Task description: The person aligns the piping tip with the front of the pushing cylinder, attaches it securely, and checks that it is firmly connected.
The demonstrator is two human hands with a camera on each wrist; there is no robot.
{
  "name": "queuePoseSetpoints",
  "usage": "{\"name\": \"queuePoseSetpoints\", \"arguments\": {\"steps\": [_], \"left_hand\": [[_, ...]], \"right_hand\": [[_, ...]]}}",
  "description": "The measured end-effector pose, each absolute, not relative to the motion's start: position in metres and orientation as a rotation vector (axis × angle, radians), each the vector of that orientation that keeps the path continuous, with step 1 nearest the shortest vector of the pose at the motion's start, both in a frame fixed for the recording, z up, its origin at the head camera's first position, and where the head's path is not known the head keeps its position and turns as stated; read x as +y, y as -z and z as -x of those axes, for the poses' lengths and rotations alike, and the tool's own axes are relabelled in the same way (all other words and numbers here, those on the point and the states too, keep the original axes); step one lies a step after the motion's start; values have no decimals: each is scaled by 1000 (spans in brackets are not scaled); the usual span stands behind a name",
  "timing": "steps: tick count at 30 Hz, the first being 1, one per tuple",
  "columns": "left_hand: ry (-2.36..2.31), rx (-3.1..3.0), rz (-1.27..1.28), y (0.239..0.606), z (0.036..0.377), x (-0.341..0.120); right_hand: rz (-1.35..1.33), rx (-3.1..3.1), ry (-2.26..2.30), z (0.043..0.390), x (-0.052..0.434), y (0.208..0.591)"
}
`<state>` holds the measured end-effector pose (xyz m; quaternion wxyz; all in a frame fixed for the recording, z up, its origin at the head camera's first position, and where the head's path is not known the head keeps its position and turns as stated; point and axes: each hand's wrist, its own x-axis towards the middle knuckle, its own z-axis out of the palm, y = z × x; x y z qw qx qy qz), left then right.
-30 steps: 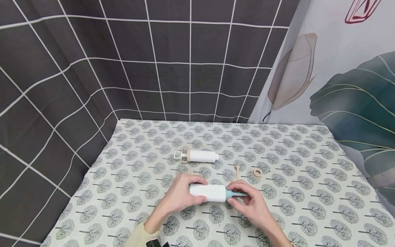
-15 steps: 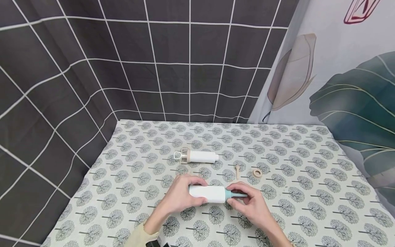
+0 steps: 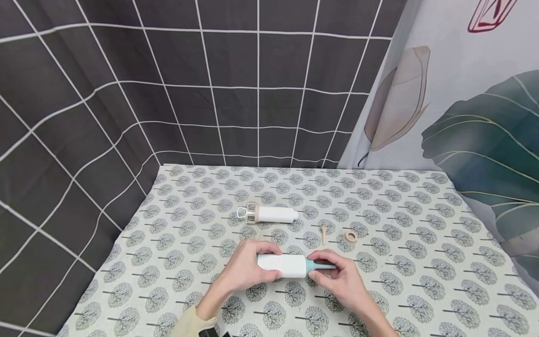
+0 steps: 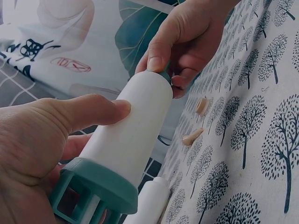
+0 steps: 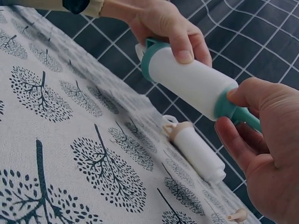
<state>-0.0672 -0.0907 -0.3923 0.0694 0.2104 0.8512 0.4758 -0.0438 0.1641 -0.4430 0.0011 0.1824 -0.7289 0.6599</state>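
My left hand (image 3: 248, 264) grips a white cylinder (image 3: 290, 266), thumb and fingers round its left part. Green-teal parts sit at both ends: a slotted collar (image 4: 103, 184) beside the left palm, and a tapered nozzle (image 3: 323, 266) with a wide base pointing right. Thumb and fingers of my right hand (image 3: 343, 281) pinch that nozzle's base where it meets the cylinder. In the right wrist view the nozzle (image 5: 226, 106) looks seated against the cylinder's end. The cylinder lies about level in the head view.
A similar white cylinder (image 3: 275, 214), with a beige slotted collar (image 3: 252, 212) and a white pull loop (image 3: 241, 212), lies farther back on the tree-print cloth (image 3: 202, 178). Right of it are a small beige nozzle (image 3: 324, 234) and a beige ring (image 3: 351, 236). Dark gridded curtain stands behind.
Both hands keep their hold on the cylinder and nozzle. Apart from a very slight shift of the whole view, nothing visibly moves.
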Motion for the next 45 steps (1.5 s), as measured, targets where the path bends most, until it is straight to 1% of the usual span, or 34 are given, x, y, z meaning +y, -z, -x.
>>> {"name": "queuePoseSetpoints", "arguments": {"steps": [14,24,45], "left_hand": [[-1393,2602,-697,405,73,-97],[-1398,2628,-684,412,77,-110],[-1322,2732,-618,425,80,-123]], "right_hand": [[-620,-2317,-2033,49,164,447],[-332,-2380,-1980,46,171,445],[-80,-2425,-1965,41,181,440]]}}
